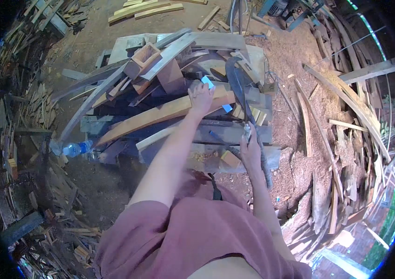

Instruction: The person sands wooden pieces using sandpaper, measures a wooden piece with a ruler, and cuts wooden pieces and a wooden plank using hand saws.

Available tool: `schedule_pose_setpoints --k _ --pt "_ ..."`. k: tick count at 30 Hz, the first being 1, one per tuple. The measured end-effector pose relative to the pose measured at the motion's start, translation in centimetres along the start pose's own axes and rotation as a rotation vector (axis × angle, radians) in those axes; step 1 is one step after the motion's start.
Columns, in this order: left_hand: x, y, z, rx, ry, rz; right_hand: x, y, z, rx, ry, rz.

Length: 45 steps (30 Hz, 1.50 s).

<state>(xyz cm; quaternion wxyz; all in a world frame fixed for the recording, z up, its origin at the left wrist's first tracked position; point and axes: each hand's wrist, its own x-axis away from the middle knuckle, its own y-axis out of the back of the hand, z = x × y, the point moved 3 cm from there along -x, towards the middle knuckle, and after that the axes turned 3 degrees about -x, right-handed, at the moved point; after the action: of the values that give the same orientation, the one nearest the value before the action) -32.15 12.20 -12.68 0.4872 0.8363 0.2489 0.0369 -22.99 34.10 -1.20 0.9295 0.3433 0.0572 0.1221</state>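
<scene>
A long curved piece of wood (155, 114) lies slantwise over the stacked timber. My left hand (201, 98) is closed over its upper edge near the right end, with fingers curled. Just past the fingertips shows a bright bluish-white patch (207, 82); whether it is an object or light I cannot tell. My right hand (251, 148) is closed at the near side of the pile, around something with a small pale, shiny top (247, 130) that I cannot make out. Close beside it lies a dark, hook-tipped blade (237, 83), pointing away from me.
Wooden blocks (146, 55) and boards lie heaped on a low worktable (272, 158). A plastic bottle (77, 148) is at the left. Sawdust (295, 135) and curved offcuts (346, 100) cover the ground at right. Scrap wood is piled at left, and a machine (279, 8) stands behind.
</scene>
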Motion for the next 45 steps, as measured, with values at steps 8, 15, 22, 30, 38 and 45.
schedule_pose_setpoints --k 8,15,22,30,38,45 --pt "-0.3 -1.2 -0.7 -0.181 0.061 -0.178 -3.8 -4.9 -4.3 0.25 -0.262 0.225" --pt "-1.1 -1.7 -0.7 -0.193 0.101 -0.177 -5.9 -7.2 -5.0 0.33 -0.253 0.286" --pt "-1.0 -1.8 -0.6 -0.196 0.085 -0.186 -10.2 -8.4 -5.2 0.313 -0.263 0.338" --pt "-0.9 -1.5 -0.7 -0.198 0.074 -0.213 -6.0 -8.1 -6.9 0.333 -0.302 0.326" --pt "-1.0 -1.9 -0.4 -0.198 0.078 -0.203 -12.0 -9.2 -3.6 0.312 -0.213 0.312" --pt "-1.1 -1.6 -0.5 -0.167 0.086 -0.221 -5.0 -6.9 -6.2 0.338 -0.279 0.334"
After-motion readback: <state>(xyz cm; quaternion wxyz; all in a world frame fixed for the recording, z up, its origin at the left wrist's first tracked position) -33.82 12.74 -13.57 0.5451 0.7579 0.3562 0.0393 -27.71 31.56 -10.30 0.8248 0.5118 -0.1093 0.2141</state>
